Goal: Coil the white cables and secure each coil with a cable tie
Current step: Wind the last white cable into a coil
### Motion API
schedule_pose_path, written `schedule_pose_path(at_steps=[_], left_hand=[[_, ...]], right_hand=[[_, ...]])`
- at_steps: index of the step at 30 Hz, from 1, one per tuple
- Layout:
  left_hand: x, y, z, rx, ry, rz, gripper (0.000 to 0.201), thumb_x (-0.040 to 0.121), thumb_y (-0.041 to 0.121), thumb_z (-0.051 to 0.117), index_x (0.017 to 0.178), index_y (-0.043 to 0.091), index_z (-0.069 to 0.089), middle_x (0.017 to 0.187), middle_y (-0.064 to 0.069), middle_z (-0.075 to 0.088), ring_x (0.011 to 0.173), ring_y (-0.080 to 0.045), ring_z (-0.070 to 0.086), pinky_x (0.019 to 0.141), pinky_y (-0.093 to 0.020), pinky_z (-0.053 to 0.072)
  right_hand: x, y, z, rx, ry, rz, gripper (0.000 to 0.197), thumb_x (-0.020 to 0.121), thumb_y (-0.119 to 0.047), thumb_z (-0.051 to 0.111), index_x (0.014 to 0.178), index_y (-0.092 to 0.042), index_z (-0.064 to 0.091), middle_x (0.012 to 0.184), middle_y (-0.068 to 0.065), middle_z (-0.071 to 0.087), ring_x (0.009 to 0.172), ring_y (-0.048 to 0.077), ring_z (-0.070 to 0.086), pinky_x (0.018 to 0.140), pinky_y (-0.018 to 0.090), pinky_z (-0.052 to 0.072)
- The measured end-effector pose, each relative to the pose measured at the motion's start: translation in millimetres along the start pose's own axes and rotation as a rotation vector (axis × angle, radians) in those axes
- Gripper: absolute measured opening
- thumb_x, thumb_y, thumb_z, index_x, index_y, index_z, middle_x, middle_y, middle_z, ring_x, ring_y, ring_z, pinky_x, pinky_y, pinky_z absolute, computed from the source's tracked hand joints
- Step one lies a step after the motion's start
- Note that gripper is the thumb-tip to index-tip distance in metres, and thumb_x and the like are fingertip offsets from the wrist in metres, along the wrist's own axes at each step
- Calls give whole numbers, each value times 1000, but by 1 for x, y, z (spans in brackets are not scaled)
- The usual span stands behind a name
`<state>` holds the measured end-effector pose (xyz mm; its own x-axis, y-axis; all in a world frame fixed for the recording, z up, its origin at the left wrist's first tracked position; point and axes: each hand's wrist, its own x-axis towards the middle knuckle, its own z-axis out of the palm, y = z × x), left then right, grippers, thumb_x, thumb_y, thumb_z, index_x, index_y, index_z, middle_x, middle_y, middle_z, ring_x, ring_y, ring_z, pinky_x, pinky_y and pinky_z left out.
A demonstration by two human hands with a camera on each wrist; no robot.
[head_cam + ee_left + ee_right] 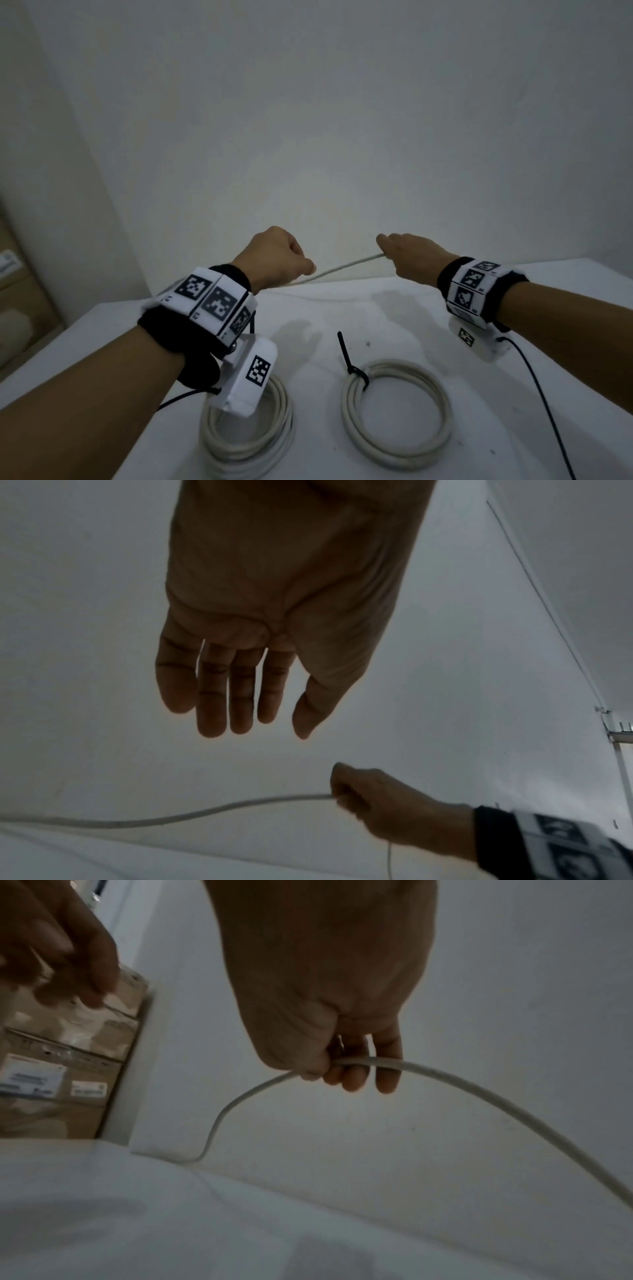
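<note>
A: Starting at the left, what's there?

B: A bare white table (102, 329), and near its front edge a coil of round white cable (246, 442), partly hidden under the left wrist camera, so I can't tell whether it is tied. Above and beyond it the left hand (274, 260) hangs in the air; the wrist view shows the fingers (212, 696) straight and relaxed, holding nothing.

A: And the middle?

B: A second white cable coil (397, 414) lies flat, bound by a black plastic cable tie (352, 363) whose tail sticks up. Behind it, a loose white cable (342, 269) rises from the back of the table.

A: Who has it?

B: The right hand (407, 257), thumb and fingers curled round it, the rest trailing down on both sides.

A: So, advice for this step?

B: I'd judge a third coil is beginning. The free left hand should probably take the cable close to the right one, form even loops matching the finished coils, and let the strand slide without twisting.
</note>
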<state>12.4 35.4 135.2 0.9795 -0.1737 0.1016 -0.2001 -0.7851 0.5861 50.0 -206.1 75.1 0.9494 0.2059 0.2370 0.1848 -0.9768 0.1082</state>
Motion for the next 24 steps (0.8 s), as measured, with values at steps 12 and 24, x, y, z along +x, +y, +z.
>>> schedule_pose_path(at_steps=[12,24], left_hand=[[-71,35,-30,-123,90,179,88,85,39,71,152,24,16,151,-10,36,135,-28,39,108,-39,38],[-148,53,-9,-868,31,336,33,104,25,35,82,8,53,53,0,48,49,-16,44,55,-31,47]], right_hand=[[-106,-48,-202,432,541,-25,4,99,-13,43,94,-12,43,79,5,54,61,15,44,52,26,36],[-169,-93,-227,1780,476,158,17,98,-8,45,82,-10,50,66,1,43,49,10,41,47,20,34]])
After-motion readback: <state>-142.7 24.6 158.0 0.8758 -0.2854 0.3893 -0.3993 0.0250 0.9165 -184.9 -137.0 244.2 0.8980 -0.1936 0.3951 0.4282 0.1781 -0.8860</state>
